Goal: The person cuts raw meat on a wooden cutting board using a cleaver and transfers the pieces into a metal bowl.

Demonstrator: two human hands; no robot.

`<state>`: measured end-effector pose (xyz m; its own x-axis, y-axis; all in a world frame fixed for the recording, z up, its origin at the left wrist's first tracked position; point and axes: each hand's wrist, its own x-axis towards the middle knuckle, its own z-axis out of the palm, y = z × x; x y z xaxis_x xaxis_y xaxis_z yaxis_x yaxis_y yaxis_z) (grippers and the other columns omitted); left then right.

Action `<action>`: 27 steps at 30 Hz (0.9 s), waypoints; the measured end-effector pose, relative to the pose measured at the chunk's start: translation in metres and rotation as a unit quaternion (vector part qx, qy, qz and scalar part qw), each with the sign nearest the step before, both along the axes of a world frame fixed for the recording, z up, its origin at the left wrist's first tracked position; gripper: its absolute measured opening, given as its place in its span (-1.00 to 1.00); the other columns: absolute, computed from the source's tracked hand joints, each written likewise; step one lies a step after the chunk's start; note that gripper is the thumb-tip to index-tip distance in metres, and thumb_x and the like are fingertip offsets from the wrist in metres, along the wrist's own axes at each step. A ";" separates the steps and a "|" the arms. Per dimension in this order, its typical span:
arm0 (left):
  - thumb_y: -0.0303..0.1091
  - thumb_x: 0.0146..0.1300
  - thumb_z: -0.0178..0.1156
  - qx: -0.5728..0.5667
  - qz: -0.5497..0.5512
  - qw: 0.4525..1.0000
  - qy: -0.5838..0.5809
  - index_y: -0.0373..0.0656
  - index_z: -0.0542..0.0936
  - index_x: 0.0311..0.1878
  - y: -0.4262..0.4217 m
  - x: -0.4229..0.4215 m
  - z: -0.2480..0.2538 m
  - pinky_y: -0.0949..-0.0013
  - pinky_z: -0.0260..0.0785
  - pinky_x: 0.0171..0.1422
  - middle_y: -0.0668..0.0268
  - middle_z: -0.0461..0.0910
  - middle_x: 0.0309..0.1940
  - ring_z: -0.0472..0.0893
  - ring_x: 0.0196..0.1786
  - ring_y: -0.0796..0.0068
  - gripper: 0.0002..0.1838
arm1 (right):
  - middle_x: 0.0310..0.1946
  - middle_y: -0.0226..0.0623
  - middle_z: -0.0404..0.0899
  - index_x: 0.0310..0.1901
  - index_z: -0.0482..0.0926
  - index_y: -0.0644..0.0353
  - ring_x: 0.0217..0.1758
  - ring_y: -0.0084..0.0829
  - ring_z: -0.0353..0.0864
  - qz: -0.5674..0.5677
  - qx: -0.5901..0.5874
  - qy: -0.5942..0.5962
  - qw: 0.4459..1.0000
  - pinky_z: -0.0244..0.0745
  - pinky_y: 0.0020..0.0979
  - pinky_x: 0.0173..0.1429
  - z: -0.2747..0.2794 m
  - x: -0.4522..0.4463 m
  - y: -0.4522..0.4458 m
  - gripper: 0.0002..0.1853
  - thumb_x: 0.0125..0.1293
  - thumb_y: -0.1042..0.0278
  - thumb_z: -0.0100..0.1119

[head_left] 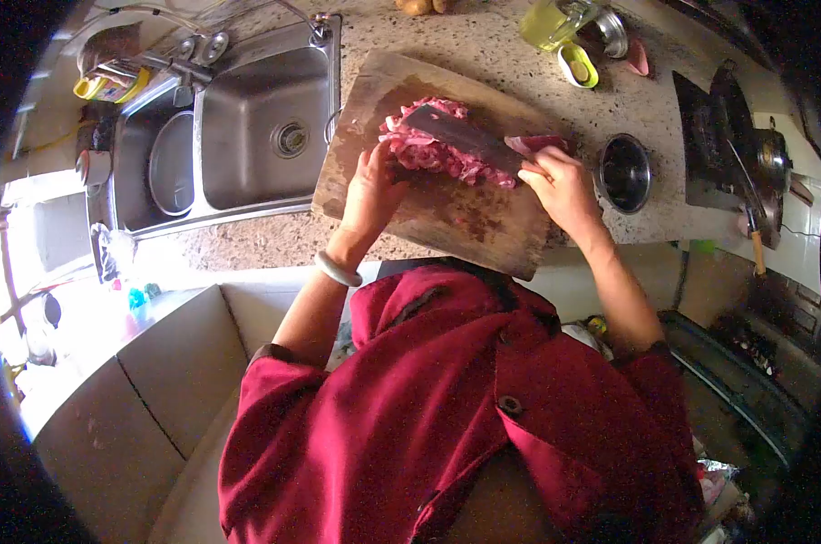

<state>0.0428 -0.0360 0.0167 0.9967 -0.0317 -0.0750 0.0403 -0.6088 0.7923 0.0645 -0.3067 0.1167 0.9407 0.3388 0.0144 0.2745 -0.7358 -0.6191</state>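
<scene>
A pile of raw red meat (412, 152), with pale bone-like bits along its left side, lies on a wooden cutting board (369, 91). My right hand (563, 186) is closed around the handle of a cleaver (460, 134). The cleaver's dark, broad blade lies across the top of the meat, pointing left. At the meat's left end is my left hand (374, 190), its fingers slightly bent and apart, with the fingertips against the edge of the pile. A separate dark red piece (542, 142) shows just beyond my right hand.
A double steel sink (247, 109) is left of the board. To the right stand a metal bowl (624, 172) and a stove with a wok (732, 104). A glass jug (551, 25) and a small green-rimmed dish (577, 65) sit at the back.
</scene>
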 end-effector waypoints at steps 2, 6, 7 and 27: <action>-0.49 -0.06 0.29 0.007 -0.004 1.000 -0.007 -0.16 0.27 0.20 -0.014 0.008 0.005 0.14 0.43 -0.01 -0.01 0.37 -0.04 0.50 -0.07 -0.01 -0.31 | -0.44 -0.18 0.51 -0.25 0.55 0.34 -0.40 -0.29 0.55 -0.058 0.025 0.039 0.997 0.42 -0.37 -0.30 0.006 -0.016 -0.004 -0.81 0.14 0.42 0.19; -0.54 -0.06 0.24 0.026 -0.015 0.996 -0.080 -0.13 0.29 0.19 -0.026 0.030 0.001 0.12 0.42 -0.01 -0.04 0.36 -0.04 0.48 -0.07 -0.06 -0.34 | -0.54 -0.13 0.44 -0.48 0.47 0.32 -0.49 -0.24 0.49 -0.140 0.044 0.013 0.989 0.35 -0.33 -0.38 -0.005 -0.059 -0.018 -0.77 0.16 0.32 0.21; -0.55 -0.05 0.23 0.036 -0.035 0.996 -0.071 -0.12 0.30 0.18 -0.026 0.034 0.003 0.10 0.42 -0.01 -0.06 0.36 -0.05 0.47 -0.07 -0.08 -0.36 | -0.55 -0.12 0.39 -0.49 0.45 0.32 -0.52 -0.22 0.46 -0.147 0.023 0.011 0.989 0.32 -0.31 -0.41 -0.010 -0.070 -0.024 -0.75 0.17 0.30 0.20; -0.26 0.12 0.09 0.145 -0.311 0.918 -0.197 0.01 0.62 -0.21 -0.088 0.084 0.075 0.13 0.44 -0.26 0.16 0.59 -0.39 0.58 -0.34 0.08 -0.80 | -0.37 -0.39 0.48 -0.31 0.62 0.09 -0.39 -0.30 0.57 -0.076 -0.132 -0.071 0.986 0.49 -0.32 -0.33 -0.034 -0.126 -0.040 -0.83 -0.01 0.43 0.23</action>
